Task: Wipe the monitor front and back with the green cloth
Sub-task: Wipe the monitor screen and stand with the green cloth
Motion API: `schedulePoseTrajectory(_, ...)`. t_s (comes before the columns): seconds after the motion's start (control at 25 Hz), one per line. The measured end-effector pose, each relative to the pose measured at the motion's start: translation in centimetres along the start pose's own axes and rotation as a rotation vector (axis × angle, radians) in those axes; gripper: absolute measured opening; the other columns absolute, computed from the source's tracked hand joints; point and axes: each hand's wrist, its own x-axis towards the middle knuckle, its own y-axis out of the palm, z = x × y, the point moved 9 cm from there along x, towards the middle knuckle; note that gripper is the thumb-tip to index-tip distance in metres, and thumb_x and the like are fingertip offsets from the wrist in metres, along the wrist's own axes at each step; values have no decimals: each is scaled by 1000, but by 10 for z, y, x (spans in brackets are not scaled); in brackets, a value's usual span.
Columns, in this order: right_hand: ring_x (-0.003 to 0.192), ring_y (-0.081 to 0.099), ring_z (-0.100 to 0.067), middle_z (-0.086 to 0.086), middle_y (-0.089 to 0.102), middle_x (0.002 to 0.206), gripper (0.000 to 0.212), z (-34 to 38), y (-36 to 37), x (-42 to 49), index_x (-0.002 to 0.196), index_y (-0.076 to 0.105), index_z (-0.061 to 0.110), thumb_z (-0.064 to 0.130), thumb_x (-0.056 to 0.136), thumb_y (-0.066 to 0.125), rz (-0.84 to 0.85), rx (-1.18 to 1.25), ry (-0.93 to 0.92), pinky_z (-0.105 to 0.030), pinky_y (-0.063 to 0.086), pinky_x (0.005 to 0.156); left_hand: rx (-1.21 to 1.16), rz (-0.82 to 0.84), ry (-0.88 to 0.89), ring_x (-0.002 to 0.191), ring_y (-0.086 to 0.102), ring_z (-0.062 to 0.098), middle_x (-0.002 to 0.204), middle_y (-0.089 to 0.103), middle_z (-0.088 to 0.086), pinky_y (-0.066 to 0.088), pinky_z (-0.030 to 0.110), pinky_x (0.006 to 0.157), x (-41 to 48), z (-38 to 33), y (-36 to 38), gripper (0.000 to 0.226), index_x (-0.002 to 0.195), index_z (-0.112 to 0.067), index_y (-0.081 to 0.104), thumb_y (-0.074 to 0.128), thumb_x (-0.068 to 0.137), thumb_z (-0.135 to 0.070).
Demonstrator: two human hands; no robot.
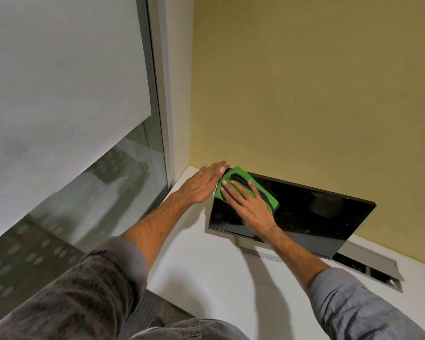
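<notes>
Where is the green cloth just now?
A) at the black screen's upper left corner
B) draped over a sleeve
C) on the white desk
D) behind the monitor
A: the right hand presses the green cloth flat on the upper left corner of the black monitor screen.

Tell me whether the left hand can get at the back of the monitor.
Probably yes: the left hand sits at the top left corner of the monitor, and nothing shows blocking the way round; the back itself is hidden.

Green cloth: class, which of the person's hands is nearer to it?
Right. The right hand lies flat on the green cloth; the left hand rests beside it, at the corner of the monitor.
</notes>
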Motion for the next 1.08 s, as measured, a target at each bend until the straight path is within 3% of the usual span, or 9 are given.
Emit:
schedulePoseTrajectory(0.08,165,9,-29,-5,-9,179,102,25,24,-7,171,3,15,-10,86,54,67,-21,-115,-63,14,130,-2,-8,-1,165,12,8,180,18,-8,-3,27,131,-2,0,1,68,172,-28,25,4,114,-58)
schedulePoseTrajectory(0.2,165,5,-28,-5,-13,178,112,55,65,-17,170,5,14,-15,79,64,184,-19,-159,-62,13,130,7,-12,-20,165,11,8,180,16,-9,-4,28,131,-4,0,1,67,172,-29,23,5,114,-58)
schedulePoseTrajectory(0.28,165,2,-27,-5,-14,178,115,73,88,-25,170,5,13,-15,77,68,274,-13,-190,-61,3,131,28,-12,-28,166,11,9,180,15,-8,-4,30,131,-4,-2,1,66,173,-28,22,6,115,-57)
schedulePoseTrajectory(0.36,165,-2,-24,-3,-12,178,111,92,108,-38,170,6,14,-12,82,68,395,-36,-244,-59,-3,128,46,0,-32,166,11,10,180,15,-7,-3,31,132,-4,-3,2,66,173,-27,21,6,115,-56)
schedulePoseTrajectory(0.56,165,-4,-23,-3,-2,179,92,110,127,-64,169,21,15,-6,92,66,640,-63,-288,-60,-3,129,58,-15,-33,166,13,13,180,17,-5,1,38,135,-8,-4,2,67,173,-25,21,7,115,-56)
schedulePoseTrajectory(0.68,165,3,-26,-6,3,179,100,99,102,-64,169,21,12,-11,84,69,445,-32,-277,-62,3,128,45,-21,-30,166,13,11,180,16,-5,1,39,136,-12,-5,3,66,173,-24,21,8,116,-55)
schedulePoseTrajectory(0.84,163,19,-30,-7,13,178,97,44,20,-37,168,24,13,-13,78,49,-5,74,5,-68,22,126,19,-37,-26,166,13,10,180,15,-6,1,39,136,-13,-6,2,66,173,-25,22,8,116,-56)
schedulePoseTrajectory(0.96,164,16,-30,-7,13,178,95,23,-3,-7,169,21,12,-14,81,45,-48,60,132,-69,14,128,50,-38,-30,165,14,10,180,18,-5,2,40,136,-13,-7,4,67,172,-25,23,7,116,-56)
schedulePoseTrajectory(1.08,163,20,-30,-10,18,177,97,45,22,3,169,20,12,-9,84,59,39,13,23,-64,0,128,86,-34,-35,166,14,12,179,20,-4,2,39,135,-12,-7,0,67,172,-24,24,6,115,-56)
